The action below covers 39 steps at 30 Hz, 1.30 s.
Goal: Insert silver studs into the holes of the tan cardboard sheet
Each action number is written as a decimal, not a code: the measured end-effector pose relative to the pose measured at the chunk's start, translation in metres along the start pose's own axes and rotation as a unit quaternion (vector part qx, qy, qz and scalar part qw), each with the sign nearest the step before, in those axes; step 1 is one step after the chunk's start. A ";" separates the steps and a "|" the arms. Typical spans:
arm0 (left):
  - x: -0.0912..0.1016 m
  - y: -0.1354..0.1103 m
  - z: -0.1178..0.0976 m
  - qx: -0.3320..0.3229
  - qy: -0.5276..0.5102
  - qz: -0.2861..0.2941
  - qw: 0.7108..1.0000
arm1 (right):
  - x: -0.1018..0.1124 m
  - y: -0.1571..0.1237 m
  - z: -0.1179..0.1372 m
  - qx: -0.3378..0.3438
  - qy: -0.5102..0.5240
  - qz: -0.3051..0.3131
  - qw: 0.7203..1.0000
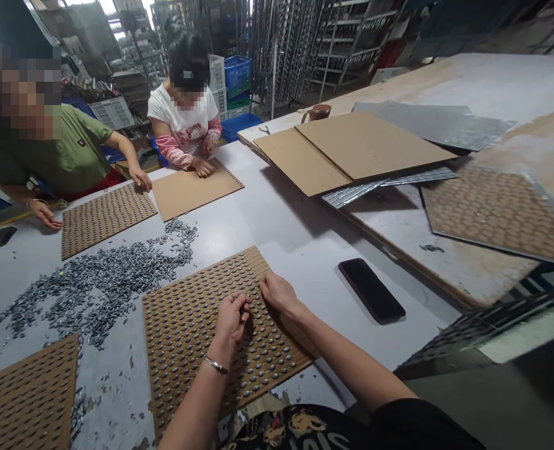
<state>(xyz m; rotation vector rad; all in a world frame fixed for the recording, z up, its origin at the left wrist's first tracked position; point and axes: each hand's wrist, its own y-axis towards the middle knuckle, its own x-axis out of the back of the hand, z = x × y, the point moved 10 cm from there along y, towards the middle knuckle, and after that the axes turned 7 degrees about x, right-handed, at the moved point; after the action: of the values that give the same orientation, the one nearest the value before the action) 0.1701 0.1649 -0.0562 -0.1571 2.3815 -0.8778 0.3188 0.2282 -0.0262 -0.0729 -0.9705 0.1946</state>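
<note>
A brown perforated board point(197, 312) lies in front of me on the grey table, most of its oval holes filled with small grey metal pieces. My left hand point(232, 317), with a bracelet at the wrist, rests on the board with fingers curled in a pinch on something I cannot make out. My right hand point(277, 292) lies just to its right on the board's upper part, fingers bent and pressed to the surface near the top edge. A loose heap of the grey metal pieces point(103, 281) spreads on the table left of the board.
A dark phone point(371, 289) lies right of the board. Another perforated board point(24, 394) sits at bottom left. Two other people work across the table on a perforated board point(105, 215) and a plain board point(195, 187). Stacked boards point(351, 150) and metal sheets point(440, 122) cover the right.
</note>
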 end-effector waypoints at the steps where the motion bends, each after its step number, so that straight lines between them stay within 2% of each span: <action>1: -0.002 0.000 0.000 0.002 -0.002 0.002 1.000 | 0.000 0.001 0.000 -0.003 0.000 -0.003 1.000; 5: -0.011 -0.003 0.001 0.016 -0.003 0.021 1.000 | 0.006 -0.004 0.002 0.005 0.019 -0.023 1.000; 7: -0.018 -0.007 0.004 0.033 0.004 0.039 0.999 | 0.011 -0.013 0.011 0.051 0.082 -0.034 0.995; 10: -0.027 -0.013 0.012 0.064 0.020 0.068 0.995 | 0.019 -0.033 0.030 0.152 0.231 -0.030 0.961; 12: -0.033 -0.015 0.019 0.081 0.034 0.082 0.993 | 0.021 -0.043 0.034 0.181 0.270 -0.016 0.946; 15: -0.038 -0.016 0.023 0.084 0.038 0.084 0.992 | 0.021 -0.040 0.020 0.151 0.226 -0.020 0.962; 20: -0.020 -0.014 0.013 0.060 0.019 0.015 0.998 | 0.019 -0.018 -0.009 0.065 0.139 -0.079 0.985; 26: -0.008 -0.012 0.002 0.001 0.050 0.003 0.999 | 0.003 -0.015 -0.007 0.031 0.092 -0.069 0.993; 31: -0.007 -0.010 0.001 -0.009 0.050 0.004 0.999 | 0.005 -0.016 -0.007 0.004 0.066 -0.080 0.995; 34: -0.013 -0.012 -0.001 -0.006 0.026 0.022 0.999 | 0.012 -0.024 -0.003 0.018 0.107 -0.095 0.989; 39: -0.023 -0.016 0.008 0.014 0.018 0.052 0.998 | 0.018 -0.053 0.024 0.136 0.250 -0.069 0.956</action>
<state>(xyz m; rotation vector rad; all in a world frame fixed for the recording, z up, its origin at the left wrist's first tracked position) 0.1925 0.1551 -0.0399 -0.0073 2.3865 -0.8715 0.3156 0.1791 0.0096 0.1921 -0.4345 0.1682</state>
